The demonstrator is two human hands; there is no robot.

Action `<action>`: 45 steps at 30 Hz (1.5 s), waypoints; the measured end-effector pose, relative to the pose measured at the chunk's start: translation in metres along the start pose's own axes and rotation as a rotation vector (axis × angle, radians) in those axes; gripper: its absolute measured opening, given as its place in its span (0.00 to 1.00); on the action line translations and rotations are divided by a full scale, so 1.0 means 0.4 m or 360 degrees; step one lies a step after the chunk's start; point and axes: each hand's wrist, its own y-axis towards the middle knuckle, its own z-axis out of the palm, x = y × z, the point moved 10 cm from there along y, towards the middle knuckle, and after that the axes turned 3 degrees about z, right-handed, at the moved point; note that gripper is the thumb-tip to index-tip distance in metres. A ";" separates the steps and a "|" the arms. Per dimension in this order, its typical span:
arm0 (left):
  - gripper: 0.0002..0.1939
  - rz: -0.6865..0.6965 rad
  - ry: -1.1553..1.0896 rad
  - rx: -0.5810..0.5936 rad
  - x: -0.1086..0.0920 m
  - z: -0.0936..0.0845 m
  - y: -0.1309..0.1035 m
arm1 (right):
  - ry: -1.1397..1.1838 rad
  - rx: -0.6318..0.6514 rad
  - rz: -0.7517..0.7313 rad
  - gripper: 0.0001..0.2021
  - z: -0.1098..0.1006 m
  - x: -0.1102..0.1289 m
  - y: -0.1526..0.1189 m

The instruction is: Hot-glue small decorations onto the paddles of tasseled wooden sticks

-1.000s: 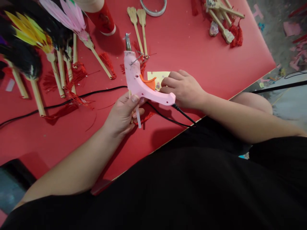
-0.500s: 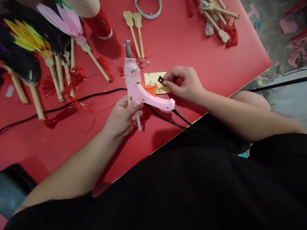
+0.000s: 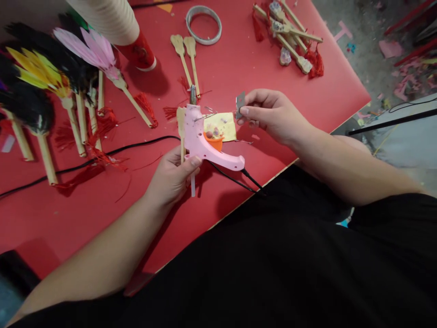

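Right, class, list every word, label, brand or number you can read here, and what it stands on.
No text can be read in this view.
Red cup: dark marking, too blurred to tell whether it's lettering.
Pink glue gun: nothing readable.
Metal piece in the right hand: nothing readable.

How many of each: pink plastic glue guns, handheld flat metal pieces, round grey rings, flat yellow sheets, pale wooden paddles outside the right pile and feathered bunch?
Pink plastic glue gun: 1
Handheld flat metal piece: 1
Round grey ring: 1
Flat yellow sheet: 1
Pale wooden paddles: 3 (1 in left hand)
Total: 7
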 end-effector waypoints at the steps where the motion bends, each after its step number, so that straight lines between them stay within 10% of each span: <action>1: 0.30 0.0030 0.0043 -0.0037 -0.003 -0.004 0.000 | 0.0009 0.0005 -0.0010 0.21 -0.002 0.002 -0.001; 24: 0.29 0.0084 0.0308 -0.0011 0.009 -0.035 -0.004 | -0.0010 0.0073 -0.0087 0.19 0.013 -0.028 -0.003; 45: 0.29 0.0048 0.0558 0.0173 -0.039 0.067 -0.025 | -0.0265 -0.0088 -0.0248 0.20 0.064 0.078 -0.041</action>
